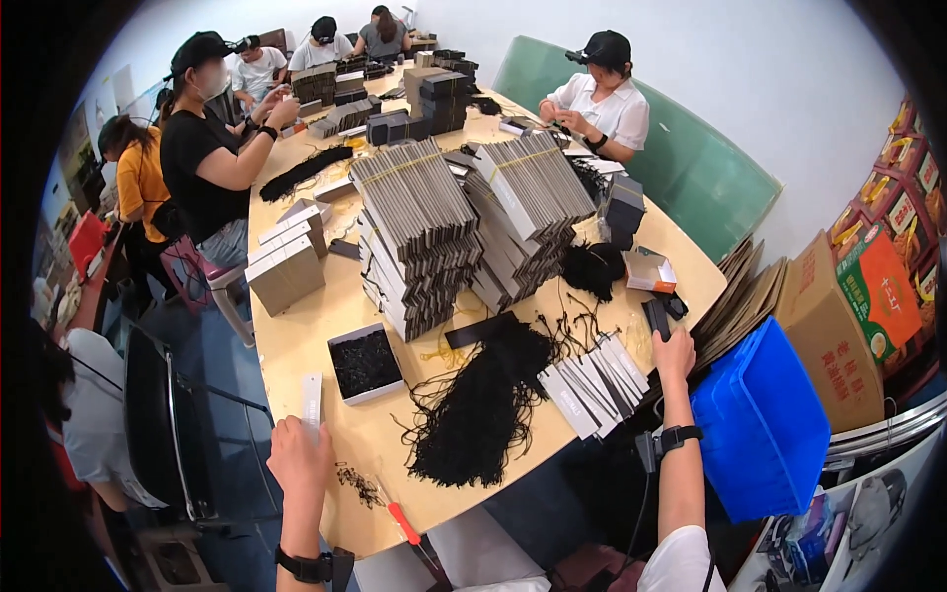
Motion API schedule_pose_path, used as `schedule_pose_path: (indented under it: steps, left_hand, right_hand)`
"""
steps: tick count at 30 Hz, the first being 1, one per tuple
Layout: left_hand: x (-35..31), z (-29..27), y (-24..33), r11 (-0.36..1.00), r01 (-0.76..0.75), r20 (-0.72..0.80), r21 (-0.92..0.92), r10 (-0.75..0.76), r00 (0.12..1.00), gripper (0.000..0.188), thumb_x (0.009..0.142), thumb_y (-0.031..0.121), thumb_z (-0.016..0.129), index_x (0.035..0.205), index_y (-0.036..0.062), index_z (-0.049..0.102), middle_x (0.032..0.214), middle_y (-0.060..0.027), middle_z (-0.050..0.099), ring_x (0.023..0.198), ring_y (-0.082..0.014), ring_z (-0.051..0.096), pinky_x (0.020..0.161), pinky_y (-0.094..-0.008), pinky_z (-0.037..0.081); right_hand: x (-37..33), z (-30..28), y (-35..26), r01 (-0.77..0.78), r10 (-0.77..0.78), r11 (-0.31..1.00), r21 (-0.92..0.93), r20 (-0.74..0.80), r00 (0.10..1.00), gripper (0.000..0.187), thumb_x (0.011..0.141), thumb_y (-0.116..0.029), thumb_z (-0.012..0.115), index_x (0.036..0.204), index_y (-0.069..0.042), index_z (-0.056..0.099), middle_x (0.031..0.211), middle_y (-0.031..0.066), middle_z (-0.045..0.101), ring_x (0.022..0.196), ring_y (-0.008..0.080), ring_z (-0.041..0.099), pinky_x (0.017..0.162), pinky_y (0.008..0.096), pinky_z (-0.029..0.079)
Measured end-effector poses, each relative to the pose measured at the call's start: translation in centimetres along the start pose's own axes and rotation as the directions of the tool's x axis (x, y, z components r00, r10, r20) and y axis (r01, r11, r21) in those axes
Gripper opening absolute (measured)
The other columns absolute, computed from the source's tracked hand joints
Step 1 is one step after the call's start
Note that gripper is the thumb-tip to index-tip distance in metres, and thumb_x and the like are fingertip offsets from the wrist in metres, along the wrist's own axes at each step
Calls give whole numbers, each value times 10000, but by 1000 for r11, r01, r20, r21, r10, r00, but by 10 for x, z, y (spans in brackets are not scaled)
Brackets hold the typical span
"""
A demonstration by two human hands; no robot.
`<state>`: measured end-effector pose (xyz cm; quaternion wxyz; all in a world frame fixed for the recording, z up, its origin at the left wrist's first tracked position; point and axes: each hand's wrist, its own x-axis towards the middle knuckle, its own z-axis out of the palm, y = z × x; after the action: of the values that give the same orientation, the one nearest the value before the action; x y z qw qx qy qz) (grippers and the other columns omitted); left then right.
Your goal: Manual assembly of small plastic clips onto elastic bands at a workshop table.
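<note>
My left hand is closed around the lower end of a narrow pale hang tag, which stands up from the fingers at the table's left edge. At the right edge, my right hand has its fingers closed on a small black rectangular piece; its exact kind does not show. Close to that hand lies a fanned row of white hang tags with black cords. A large heap of black strings spreads between my hands. By my left hand are a few small dark loose bits and a red-handled tool.
Banded stacks of grey card rise mid-table. An open box of black bits stands near the left, beside pale boxes. A blue bin and cartons stand right of the table. Co-workers sit or stand around it.
</note>
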<state>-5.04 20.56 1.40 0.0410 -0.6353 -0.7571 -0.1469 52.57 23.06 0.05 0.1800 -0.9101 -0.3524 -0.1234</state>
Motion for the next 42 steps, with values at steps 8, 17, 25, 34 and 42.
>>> schedule_pose_path:
  steps: [8,17,25,34,42]
  left_hand:
    - [-1,1,8,998,-29,-30,-49,28,999,305,788,292,663,838,23,529,858,-133,568,854,-312,595,660,-441,517]
    - [-4,3,-3,998,-39,-33,-46,38,999,300,799,277,663,854,17,525,866,-131,564,863,-310,592,659,-427,519]
    - [-3,1,-4,998,-26,-10,-65,26,1000,359,804,330,666,893,8,534,905,-139,581,894,-322,594,706,-441,508]
    - [-4,5,3,1000,4,35,24,-5,999,353,769,306,677,881,2,536,901,-142,573,911,-310,588,674,-438,525]
    - [-8,5,4,1000,-13,57,27,12,998,344,784,277,662,876,-19,511,918,-172,562,915,-314,585,685,-421,530]
  right_hand:
    - [6,-6,18,35,-34,999,12,-89,995,408,796,-370,661,958,-1,600,953,181,633,972,348,585,812,479,455]
    - [2,3,18,41,-40,999,9,-82,996,398,819,-369,636,967,-4,586,1006,165,624,1012,339,573,853,449,439]
    - [-1,2,16,53,-53,999,5,-59,997,390,828,-361,636,962,3,592,1029,166,611,1027,336,561,863,466,434]
    - [-2,-2,9,1,-1,1000,-16,-2,1000,390,802,-371,665,927,-3,635,1011,176,620,1015,347,572,846,475,456]
    - [-1,-6,14,-11,10,1000,-22,-21,1000,401,812,-374,644,966,-3,639,1045,145,618,1055,323,555,877,460,440]
